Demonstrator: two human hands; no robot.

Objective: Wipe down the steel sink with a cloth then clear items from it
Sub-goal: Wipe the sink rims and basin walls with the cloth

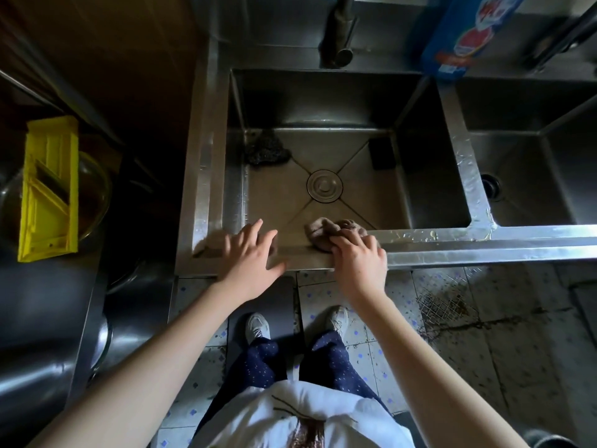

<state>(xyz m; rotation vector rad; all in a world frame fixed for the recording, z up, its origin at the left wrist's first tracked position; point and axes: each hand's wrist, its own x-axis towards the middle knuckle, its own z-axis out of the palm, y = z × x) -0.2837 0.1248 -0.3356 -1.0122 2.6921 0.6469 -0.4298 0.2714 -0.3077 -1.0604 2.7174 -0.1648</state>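
Observation:
The steel sink fills the middle of the head view, its round drain at the centre. A crumpled brown cloth lies on the sink's front rim, and my right hand grips it with curled fingers. My left hand hovers or rests on the front rim to the left, fingers spread and holding nothing. Inside the basin a dark steel-wool scrubber sits in the back left corner. A black sponge leans at the back right.
A dark faucet stands behind the basin. A blue detergent bag sits on the back ledge at the right. A second basin lies to the right. At the left, a yellow slicer rests over a glass bowl.

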